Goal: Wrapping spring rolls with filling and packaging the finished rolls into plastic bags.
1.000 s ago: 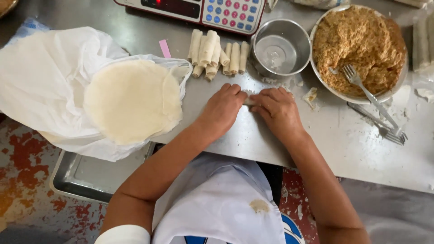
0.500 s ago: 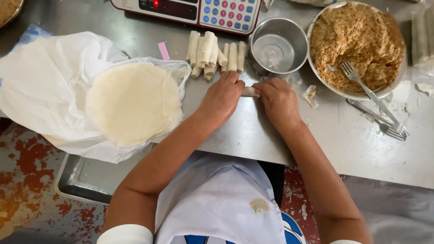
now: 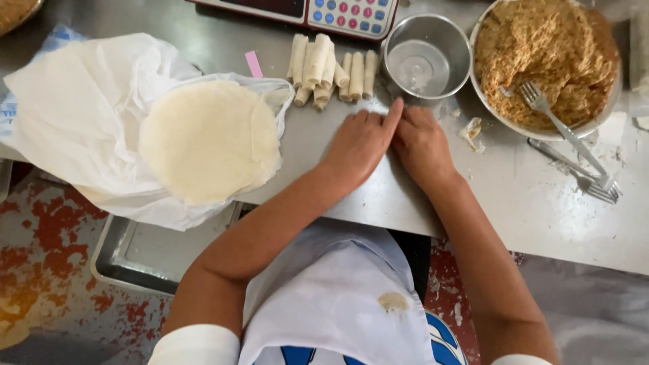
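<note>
My left hand (image 3: 359, 143) and right hand (image 3: 422, 143) have closed together, fully covering the roll I saw between them before.

Stainless steel worktable (image 3: 351, 196) spans frame, scuffed, crumb-dusted at 3 o'clock. Below at 8 o'clock: metal tray shelf (image 3: 159, 253). Floor (image 3: 40, 243) grey with worn red patches. Flat, even light.
</note>
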